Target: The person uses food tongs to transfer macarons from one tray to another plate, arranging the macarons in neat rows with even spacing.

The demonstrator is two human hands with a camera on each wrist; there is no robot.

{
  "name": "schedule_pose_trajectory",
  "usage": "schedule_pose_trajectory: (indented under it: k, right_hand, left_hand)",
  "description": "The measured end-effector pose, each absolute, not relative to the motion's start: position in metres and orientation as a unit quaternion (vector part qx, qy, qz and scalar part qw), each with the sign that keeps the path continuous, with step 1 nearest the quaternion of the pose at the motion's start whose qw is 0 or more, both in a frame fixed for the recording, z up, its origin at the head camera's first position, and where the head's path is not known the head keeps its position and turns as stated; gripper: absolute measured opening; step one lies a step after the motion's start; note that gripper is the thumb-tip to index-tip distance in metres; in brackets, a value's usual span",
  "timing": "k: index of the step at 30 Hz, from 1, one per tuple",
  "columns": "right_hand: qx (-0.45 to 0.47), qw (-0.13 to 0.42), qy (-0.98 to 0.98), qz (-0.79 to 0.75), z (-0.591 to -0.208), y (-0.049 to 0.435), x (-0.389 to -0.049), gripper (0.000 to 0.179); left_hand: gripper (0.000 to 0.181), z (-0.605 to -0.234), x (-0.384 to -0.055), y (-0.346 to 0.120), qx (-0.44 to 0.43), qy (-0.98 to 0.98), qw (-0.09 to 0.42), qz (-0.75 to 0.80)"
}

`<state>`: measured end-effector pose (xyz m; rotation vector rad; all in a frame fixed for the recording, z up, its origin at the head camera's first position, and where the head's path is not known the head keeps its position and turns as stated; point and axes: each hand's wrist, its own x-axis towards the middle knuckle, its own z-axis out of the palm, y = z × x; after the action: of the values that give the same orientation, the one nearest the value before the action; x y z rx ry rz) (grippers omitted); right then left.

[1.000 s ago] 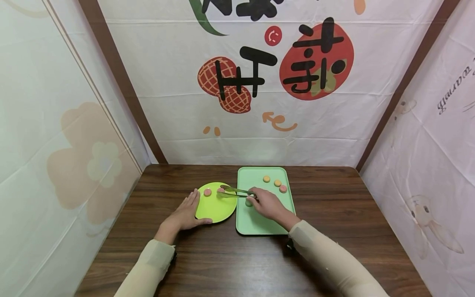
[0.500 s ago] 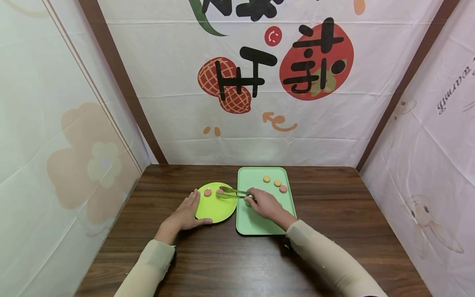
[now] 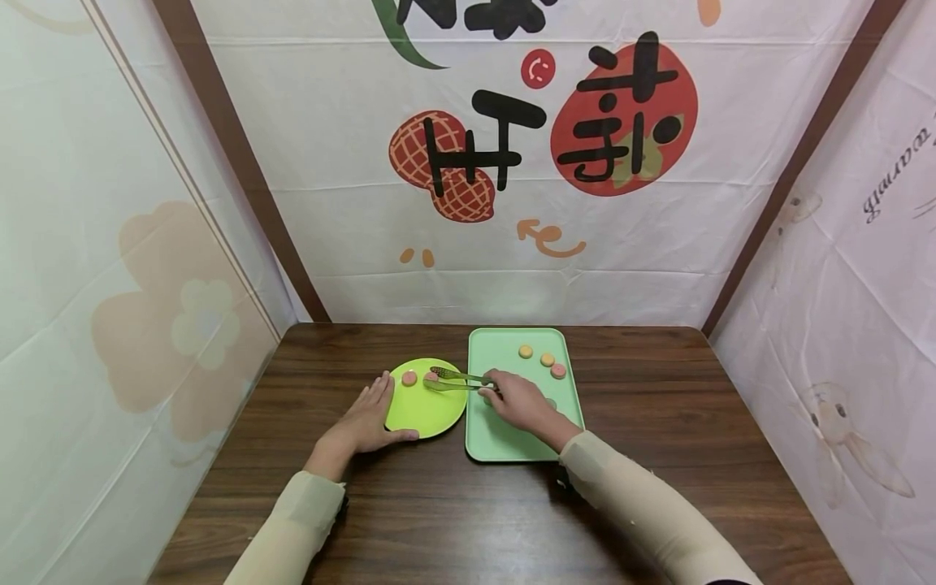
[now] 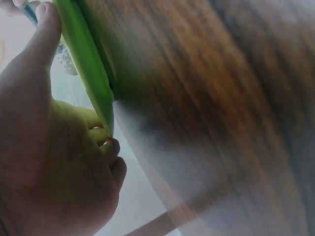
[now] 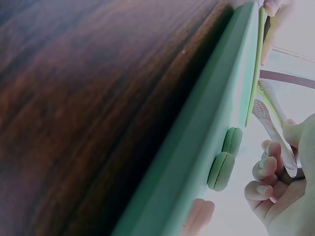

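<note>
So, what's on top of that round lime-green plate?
One round pink macaron sits in plain view; a second round pink macaron is partly hidden by shiny, metal-looking tongs. The left hand's fingers hide part of the rim of the plate.

There are seven macarons [image 3: 547,359], one plate [image 3: 424,416], one tray [image 3: 504,443] and one pair of tongs [image 3: 453,387].

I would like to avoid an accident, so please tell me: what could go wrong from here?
The small round pink macaron between the tips of the slim metallic tongs might slip or crack if the right hand squeezes unevenly. Those tips could also nudge the second round pink macaron, which lies nearby on the round yellow-green plate. The plate might tilt or slide if the left hand, at its rim, presses harder there.
</note>
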<state>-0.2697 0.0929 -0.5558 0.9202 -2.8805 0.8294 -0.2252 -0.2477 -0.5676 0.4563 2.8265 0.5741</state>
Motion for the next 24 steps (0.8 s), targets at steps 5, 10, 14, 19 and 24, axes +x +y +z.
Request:
schedule_pose_trajectory:
  k: [5, 10, 14, 19, 24]
  right_hand:
    - [0.291, 0.004, -0.919, 0.267, -0.558, 0.091, -0.27, 0.027]
    - [0.289, 0.001, -0.919, 0.269, -0.558, 0.09, -0.272, 0.025]
    - [0.284, -0.002, -0.921, 0.266, -0.558, 0.088, -0.272, 0.027]
    - [0.28, -0.004, -0.922, 0.267, -0.558, 0.088, -0.272, 0.027]
    - [0.278, -0.003, -0.923, 0.265, -0.558, 0.087, -0.272, 0.028]
  left_hand:
    - [0.135, -0.566, -0.224, -0.247, 0.154, 0.962, 0.111, 0.196]
    - [0.133, -0.559, -0.223, -0.244, 0.15, 0.962, 0.123, 0.193]
    - [0.131, -0.558, -0.222, -0.243, 0.148, 0.964, 0.124, 0.184]
    - [0.132, -0.559, -0.222, -0.244, 0.15, 0.964, 0.12, 0.183]
    - [0.131, -0.56, -0.223, -0.244, 0.144, 0.965, 0.121, 0.185]
